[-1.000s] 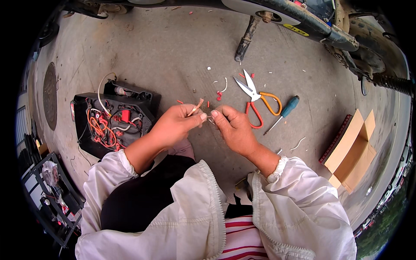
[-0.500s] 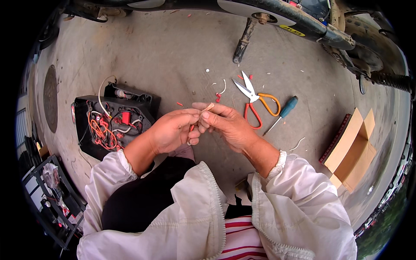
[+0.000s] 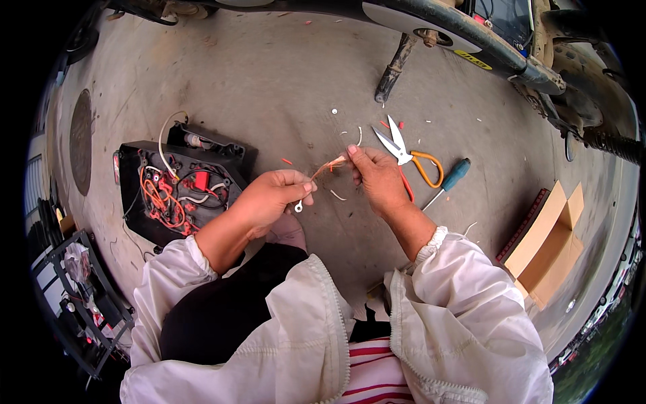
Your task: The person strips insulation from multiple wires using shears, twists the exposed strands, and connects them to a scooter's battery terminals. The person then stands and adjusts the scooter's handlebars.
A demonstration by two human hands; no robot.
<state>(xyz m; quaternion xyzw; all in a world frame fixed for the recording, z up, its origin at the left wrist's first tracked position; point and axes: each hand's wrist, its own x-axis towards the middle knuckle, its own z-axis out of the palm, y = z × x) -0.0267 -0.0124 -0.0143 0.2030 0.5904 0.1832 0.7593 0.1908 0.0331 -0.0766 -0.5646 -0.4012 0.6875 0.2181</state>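
Note:
Bare copper wire strands run from my left hand to the fingertips of my right. My left hand is closed in a pinch on one end of the wire, and a small ring terminal pokes out below its fingers. At the frayed far end, the thumb and fingers of my right hand are pressed together; exactly how they grip the strands is partly hidden. Scissors with orange and red handles lie open just beyond my right hand, beside a screwdriver with a teal handle.
An opened black housing full of red, orange and white wires lies on the left. A vehicle frame with a stand leg spans the far side. To the right is an open cardboard box. Wire scraps dot the concrete.
My hands have drawn apart, the right one moving rightward, so the copper strands now show stretched between them. The ring terminal has come into sight under my left hand.

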